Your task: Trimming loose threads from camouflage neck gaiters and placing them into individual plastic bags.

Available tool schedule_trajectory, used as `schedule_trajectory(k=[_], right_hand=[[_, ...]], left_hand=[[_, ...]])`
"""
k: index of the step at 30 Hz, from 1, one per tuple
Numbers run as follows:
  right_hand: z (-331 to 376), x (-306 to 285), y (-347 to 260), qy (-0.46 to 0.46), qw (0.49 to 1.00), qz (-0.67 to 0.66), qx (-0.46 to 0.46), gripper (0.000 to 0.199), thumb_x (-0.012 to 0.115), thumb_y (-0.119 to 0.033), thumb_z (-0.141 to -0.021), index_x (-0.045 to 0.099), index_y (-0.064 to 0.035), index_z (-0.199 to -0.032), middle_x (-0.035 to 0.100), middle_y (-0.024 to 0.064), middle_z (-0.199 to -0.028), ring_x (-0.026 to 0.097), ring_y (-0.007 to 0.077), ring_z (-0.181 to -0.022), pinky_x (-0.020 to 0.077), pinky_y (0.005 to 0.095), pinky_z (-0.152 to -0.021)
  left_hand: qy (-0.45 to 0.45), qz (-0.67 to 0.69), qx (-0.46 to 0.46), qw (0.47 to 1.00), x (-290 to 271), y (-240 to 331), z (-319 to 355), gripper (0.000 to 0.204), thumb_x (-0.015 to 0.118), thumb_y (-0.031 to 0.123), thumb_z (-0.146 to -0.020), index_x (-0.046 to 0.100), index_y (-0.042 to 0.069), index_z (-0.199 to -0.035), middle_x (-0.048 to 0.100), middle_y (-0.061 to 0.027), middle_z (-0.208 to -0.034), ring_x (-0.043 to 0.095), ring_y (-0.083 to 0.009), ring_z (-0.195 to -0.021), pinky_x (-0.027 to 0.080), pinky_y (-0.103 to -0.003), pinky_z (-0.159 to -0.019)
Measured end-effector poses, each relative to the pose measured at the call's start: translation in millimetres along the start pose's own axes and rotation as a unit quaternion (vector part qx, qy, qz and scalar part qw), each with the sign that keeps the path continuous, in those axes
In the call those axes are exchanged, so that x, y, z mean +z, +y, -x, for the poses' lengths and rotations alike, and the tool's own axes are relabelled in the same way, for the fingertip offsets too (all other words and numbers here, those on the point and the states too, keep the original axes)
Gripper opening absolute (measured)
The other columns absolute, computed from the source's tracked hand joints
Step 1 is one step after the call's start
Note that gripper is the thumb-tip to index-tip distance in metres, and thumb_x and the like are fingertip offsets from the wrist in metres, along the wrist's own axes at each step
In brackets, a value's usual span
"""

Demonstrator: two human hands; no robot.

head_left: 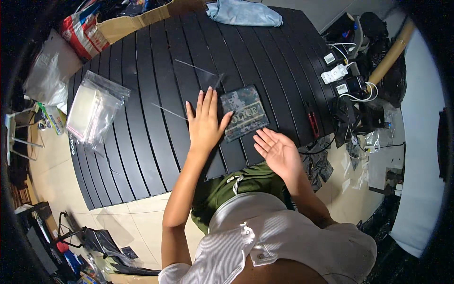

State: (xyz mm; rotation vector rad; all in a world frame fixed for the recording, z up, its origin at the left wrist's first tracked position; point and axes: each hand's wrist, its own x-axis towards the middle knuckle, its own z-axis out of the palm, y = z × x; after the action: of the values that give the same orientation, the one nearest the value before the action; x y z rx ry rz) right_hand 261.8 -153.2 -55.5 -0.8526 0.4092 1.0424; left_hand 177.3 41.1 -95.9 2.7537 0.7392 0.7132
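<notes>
A flat, square-cornered camouflage item point(245, 111) with printed lettering lies on the black slatted table, perhaps a notebook or a wallet; its kind is not clear. Palm down, my left hand point(204, 116) rests just left of it with fingers stretched out, the thumb reaching its left edge. Under and around those fingers lies a clear plastic bag or sheet point(208, 71), hard to see except for its edges. My right hand point(275, 147) is turned palm up at the item's near right corner, fingers loosely extended and holding nothing.
Clear bags with pale cards point(90, 111) lie at the table's left. A red-handled tool point(313, 124) lies toward the right edge, below white plugs and cables point(335, 74). A folded light-blue cloth point(245, 13) sits at the far edge, near a cardboard box point(135, 23).
</notes>
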Motion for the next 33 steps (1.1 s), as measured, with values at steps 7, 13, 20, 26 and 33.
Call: schedule_trajectory(k=[7, 13, 20, 26, 33], right_hand=[[-54.3, 35.6, -1.2, 0.027, 0.989, 0.14, -0.051, 0.03, 0.064, -0.025, -0.08, 0.056, -0.0065, -0.103, 0.057, 0.0049, -0.105, 0.048, 0.0184, -0.109, 0.0299, 0.039, -0.096], [-60.5, 54.1, 17.5, -0.047, 0.93, 0.295, -0.214, 0.017, 0.063, -0.016, -0.082, 0.058, -0.0064, -0.096, 0.061, -0.0023, -0.084, 0.056, 0.0078, -0.072, 0.0421, 0.0196, -0.067], [-63.3, 44.8, 1.8, -0.025, 0.985, 0.059, -0.163, 0.032, 0.054, -0.025, -0.08, 0.052, -0.0068, -0.107, 0.056, 0.0042, -0.104, 0.051, 0.0198, -0.099, 0.036, 0.0349, -0.092], [-78.1, 27.8, -11.4, -0.088, 0.985, 0.122, -0.09, 0.03, 0.055, -0.012, -0.083, 0.052, -0.0049, -0.112, 0.058, 0.0067, -0.108, 0.057, 0.0201, -0.098, 0.0443, 0.036, -0.088], [-72.4, 18.2, -21.0, -0.058, 0.995, 0.083, -0.021, 0.03, 0.052, -0.009, -0.083, 0.051, -0.0031, -0.113, 0.059, 0.0078, -0.107, 0.058, 0.0221, -0.097, 0.0456, 0.0378, -0.086]], left_hand=[[-0.003, -0.023, -0.022, 0.999, 5.2, 8.2, 5.1, 0.063, 0.053, 0.039, -0.082, 0.037, 0.001, -0.13, 0.037, -0.0098, -0.136, 0.034, -0.0264, -0.126, 0.021, -0.056, -0.101], [0.015, 0.04, -0.042, 0.998, -1.9, 5.3, 4.9, 0.052, 0.053, 0.025, -0.085, 0.039, 0.005, -0.13, 0.04, -0.0097, -0.135, 0.037, -0.0243, -0.125, 0.023, -0.053, -0.102], [0.104, 0.292, -0.147, 0.939, -34.8, -13.3, -1.3, 0.043, 0.048, -0.013, -0.075, 0.055, 0.004, -0.114, 0.056, -0.0143, -0.115, 0.056, -0.0264, -0.105, 0.044, -0.03, -0.086], [0.113, 0.237, -0.108, 0.959, -32.7, -12.5, -0.4, 0.045, 0.05, -0.007, -0.075, 0.052, 0.009, -0.117, 0.055, -0.0091, -0.116, 0.06, -0.0286, -0.094, 0.051, -0.034, -0.074], [0.124, 0.13, -0.102, 0.978, -29.1, -8.3, -1.5, 0.049, 0.052, -0.001, -0.078, 0.045, 0.013, -0.125, 0.051, -0.0059, -0.122, 0.058, -0.0274, -0.096, 0.051, -0.034, -0.074]])
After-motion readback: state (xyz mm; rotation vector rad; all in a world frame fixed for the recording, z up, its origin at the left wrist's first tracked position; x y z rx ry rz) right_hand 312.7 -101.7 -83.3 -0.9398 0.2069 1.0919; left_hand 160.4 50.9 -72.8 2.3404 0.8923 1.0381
